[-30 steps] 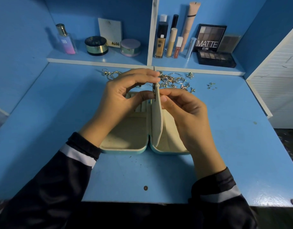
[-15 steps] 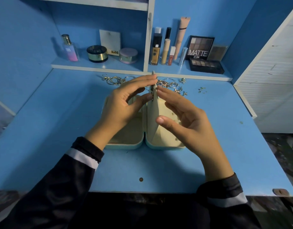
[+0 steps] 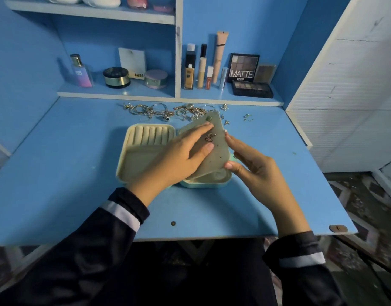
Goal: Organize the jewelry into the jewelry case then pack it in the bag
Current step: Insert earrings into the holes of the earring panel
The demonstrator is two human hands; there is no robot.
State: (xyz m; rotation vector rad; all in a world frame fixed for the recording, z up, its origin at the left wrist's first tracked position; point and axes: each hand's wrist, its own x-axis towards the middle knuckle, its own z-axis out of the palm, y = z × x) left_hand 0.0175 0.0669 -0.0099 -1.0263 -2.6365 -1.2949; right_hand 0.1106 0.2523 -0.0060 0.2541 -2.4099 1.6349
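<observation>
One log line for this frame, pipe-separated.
case open on desk | left hand flat on earring flap | right hand grips flap edge | two earrings pinned on flap | loose jewelry behind case

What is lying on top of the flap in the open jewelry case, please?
A gold earring and a green stud sit on the flap, with the left hand pressed flat on it. The right hand holds its edge. The compartment beneath is mostly covered.

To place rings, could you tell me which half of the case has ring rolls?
The left half, ribbed at its far end; the right half sits under the earring flap.
</observation>
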